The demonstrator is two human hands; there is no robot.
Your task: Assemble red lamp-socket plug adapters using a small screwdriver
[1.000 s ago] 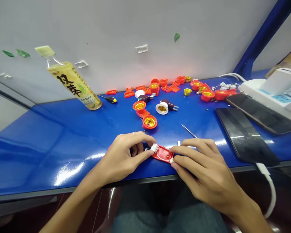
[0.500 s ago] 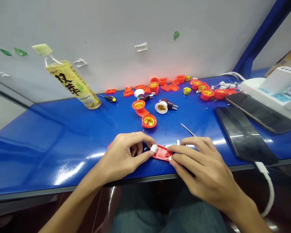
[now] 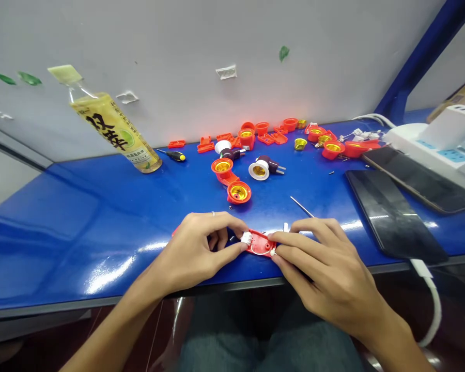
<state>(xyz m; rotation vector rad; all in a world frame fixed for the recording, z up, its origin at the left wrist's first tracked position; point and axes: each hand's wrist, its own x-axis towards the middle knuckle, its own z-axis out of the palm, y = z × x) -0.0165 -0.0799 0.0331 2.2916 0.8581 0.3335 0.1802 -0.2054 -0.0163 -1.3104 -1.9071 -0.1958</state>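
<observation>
Two bare hands in view, both closed on one part. Left hand (image 3: 189, 253) and right hand (image 3: 325, 268) pinch a red housing (image 3: 260, 244) from opposite ends, near the front edge of the blue bench (image 3: 62, 232). The left thumb and fingertips press a white block (image 3: 247, 237) at the housing's left end; the right fingers sit beside a white tab (image 3: 273, 252) at its right end. Whether the housing touches the bench I cannot tell from this feed. A white pin (image 3: 285, 227) stands just behind it, and a steel rod (image 3: 301, 206) lies beyond that. Mid-bench sit red lamp holders (image 3: 222, 166) with brass threads and a white holder (image 3: 259, 170) joined to a dark plug; more red parts and brass shells (image 3: 300, 144) line the back edge. Risk, in my judgement: block and tab are small and appear held by fingertip pressure alone, so a slip could flick one off the front edge. Two phones (image 3: 391, 214) and a power strip (image 3: 430, 150) crowd the right edge, exposed to dropped metal. Writing: large dark characters on the bottle (image 3: 116, 133) label, which I cannot read reliably; the yellow-tipped screwdriver (image 3: 176, 156) shows no legible brand.
</observation>
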